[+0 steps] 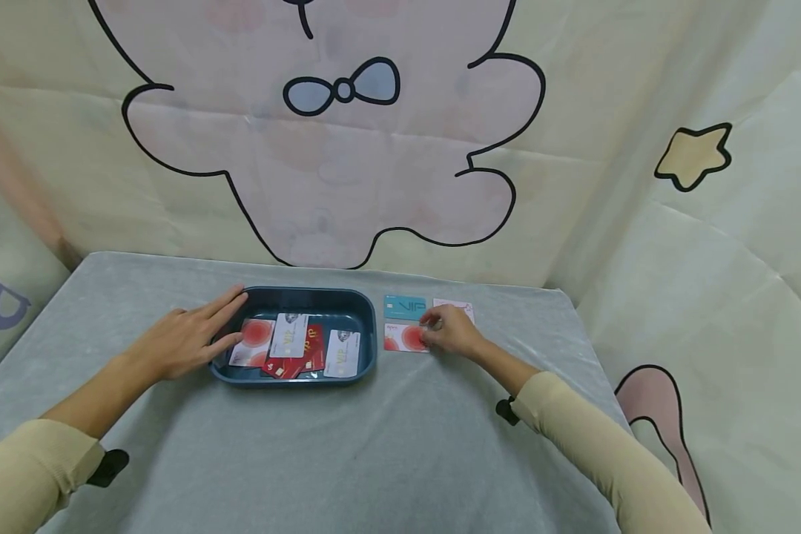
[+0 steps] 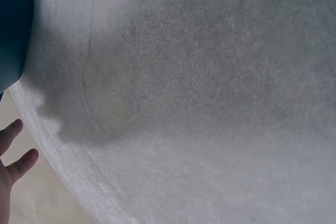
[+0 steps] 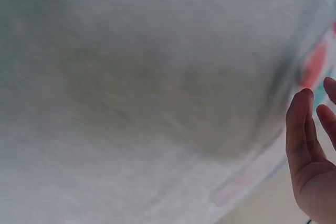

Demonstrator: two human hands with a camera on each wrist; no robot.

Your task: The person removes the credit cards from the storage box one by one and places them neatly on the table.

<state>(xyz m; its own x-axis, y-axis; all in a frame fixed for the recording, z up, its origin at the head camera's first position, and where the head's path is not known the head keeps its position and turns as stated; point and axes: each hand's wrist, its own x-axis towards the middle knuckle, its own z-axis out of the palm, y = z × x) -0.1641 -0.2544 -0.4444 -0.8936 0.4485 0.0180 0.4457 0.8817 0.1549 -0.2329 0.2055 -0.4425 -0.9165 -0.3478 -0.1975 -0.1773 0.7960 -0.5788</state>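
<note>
My left hand (image 1: 187, 340) rests at the left end of a dark blue tray (image 1: 294, 383), its fingers spread along the rim. Several cards lie inside: a card with red circles (image 1: 252, 343), a white VIP card (image 1: 289, 335) overlapping red cards (image 1: 314, 348), and another white VIP card (image 1: 342, 353). My right hand (image 1: 454, 331) is over the table right of the tray, fingertips right at the right edge of a red-circle card (image 1: 403, 337). In the right wrist view, a gap shows between its fingertips. Behind it lie a teal VIP card (image 1: 404, 307) and a partly hidden white-and-pink card (image 1: 463, 306).
A pale grey cloth (image 1: 347, 452) covers the table. Right behind its back edge hangs a curtain (image 1: 400, 170) with a cartoon figure, and more printed fabric closes off both sides. Dark wrist bands (image 1: 109, 467) show at both sleeves.
</note>
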